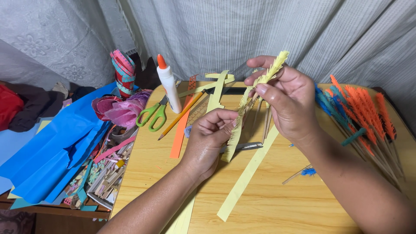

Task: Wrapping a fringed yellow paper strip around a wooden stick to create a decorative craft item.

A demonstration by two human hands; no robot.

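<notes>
Here the fingers [262,89] of the right hand [288,104] are pinched tight on a fringed yellow paper strip [255,89], gripping it near its upper, far end where the fringe is wound into a feathery tip. The left hand [208,141] sits lower and nearer, its fingers [225,123] curled closed around the lower part of the same strip, whose loose fringed tail hangs down toward the desk [277,203]. Both hands hold the strip up in the air above the middle of the desk, not resting on it.

Just below the hands lie 2 plain yellow paper strips [247,173], running from the middle toward the near edge, and a pair of grey scissors [245,146] partly hidden behind the left hand. To the right, a bundle of finished orange and blue fringed sticks [359,117] is spread across the desk, with 1 small blue one [305,172] lying apart, nearer the right forearm.

To the left of the hands are an orange paper strip [180,134], a pencil [182,115], green-handled scissors [152,115] and an upright white glue bottle with an orange cap [168,84]. Further left, off the desk's edge, lie crumpled pink paper [121,108], a large blue sheet [56,147] and a heap of paper scraps [104,173].
</notes>
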